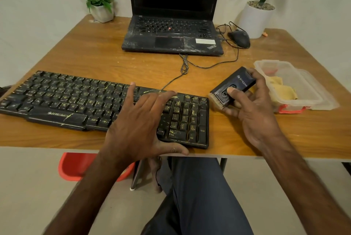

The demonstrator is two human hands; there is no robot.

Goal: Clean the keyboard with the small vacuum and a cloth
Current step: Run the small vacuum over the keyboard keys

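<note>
A dusty black keyboard [76, 101] with yellowish smears lies along the front edge of the wooden table [95, 54]. My left hand [140, 124] rests flat on its right half, fingers spread and thumb at the front edge. My right hand [254, 109] grips the small black vacuum [237, 84] just right of the keyboard. Its thumb sits on the button, and the brush end points down-left toward the number pad. A yellow cloth [283, 90] lies in a clear plastic box [307, 92] to the right.
A dirty black laptop [172, 31] stands open at the back, with a wired mouse [239, 38] beside it. Cables [185, 65] trail across the middle of the table. A flower pot [102, 13] is at the back left, a white planter [256, 18] at the back right.
</note>
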